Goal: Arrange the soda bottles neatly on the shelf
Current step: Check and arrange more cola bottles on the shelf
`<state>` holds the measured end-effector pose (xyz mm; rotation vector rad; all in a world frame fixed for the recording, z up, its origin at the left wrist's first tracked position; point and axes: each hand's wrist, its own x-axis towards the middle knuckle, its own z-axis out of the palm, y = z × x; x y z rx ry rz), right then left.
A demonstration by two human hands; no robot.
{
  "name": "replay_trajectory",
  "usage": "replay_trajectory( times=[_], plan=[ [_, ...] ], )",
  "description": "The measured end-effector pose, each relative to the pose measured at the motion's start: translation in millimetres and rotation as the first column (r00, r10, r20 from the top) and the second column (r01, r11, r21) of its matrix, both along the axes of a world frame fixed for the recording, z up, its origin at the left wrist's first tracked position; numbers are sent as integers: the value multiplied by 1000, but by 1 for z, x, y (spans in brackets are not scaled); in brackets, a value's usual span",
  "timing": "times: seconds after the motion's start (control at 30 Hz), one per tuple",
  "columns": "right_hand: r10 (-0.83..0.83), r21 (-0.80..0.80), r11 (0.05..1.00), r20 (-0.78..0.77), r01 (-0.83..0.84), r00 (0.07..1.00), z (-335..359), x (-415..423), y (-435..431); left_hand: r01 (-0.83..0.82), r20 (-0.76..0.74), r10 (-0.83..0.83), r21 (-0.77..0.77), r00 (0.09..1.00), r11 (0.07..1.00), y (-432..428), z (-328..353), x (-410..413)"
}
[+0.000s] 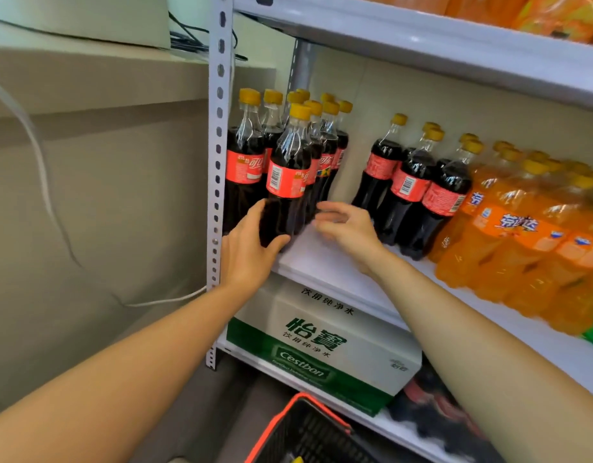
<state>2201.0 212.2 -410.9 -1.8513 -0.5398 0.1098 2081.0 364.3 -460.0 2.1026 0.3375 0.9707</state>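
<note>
Plastic bottle (pixel 285 182), full of dark cola, yellow cap. I judge it fairly heavy, smooth and a little slippery, with a wall that gives under a squeeze but is not fragile. It is best taken round the lower body, below the red label. It stands slightly tilted at the front of the left cluster (pixel 328 152) on the shelf (pixel 322 260), near the post (pixel 218 162). My left hand (pixel 251 252) grips its base, thumb across the foot, fingers up its left side. My right hand (pixel 347 228), blurred, is loosely spread and holds nothing, just beside the bottle on its right. Second cola group (pixel 408 188) and orange sodas (pixel 509 235) stand further right.
</note>
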Motion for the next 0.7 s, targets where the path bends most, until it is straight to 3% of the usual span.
replay_trajectory(
  times=[0.07,0.13,0.33,0.5,0.7],
  plan=[
    [-209,-18,977,63,211,976,-4,22,-9,-39,32,39,-4,999,999,-5,-3,2],
    [-316,-13,948,64,317,947,-11,42,-10,-106,51,105,7,993,994,-10,-6,3],
    [-470,69,880,-7,469,883,-25,90,16,-134,101,135,-17,986,991,-10,-14,5],
    [-641,58,767,94,639,761,-32,107,35,-99,148,103,-33,984,994,-6,-18,2],
    [-673,-44,727,156,685,723,-35,122,42,-125,136,128,-33,982,992,-6,-16,-1]
  ],
)
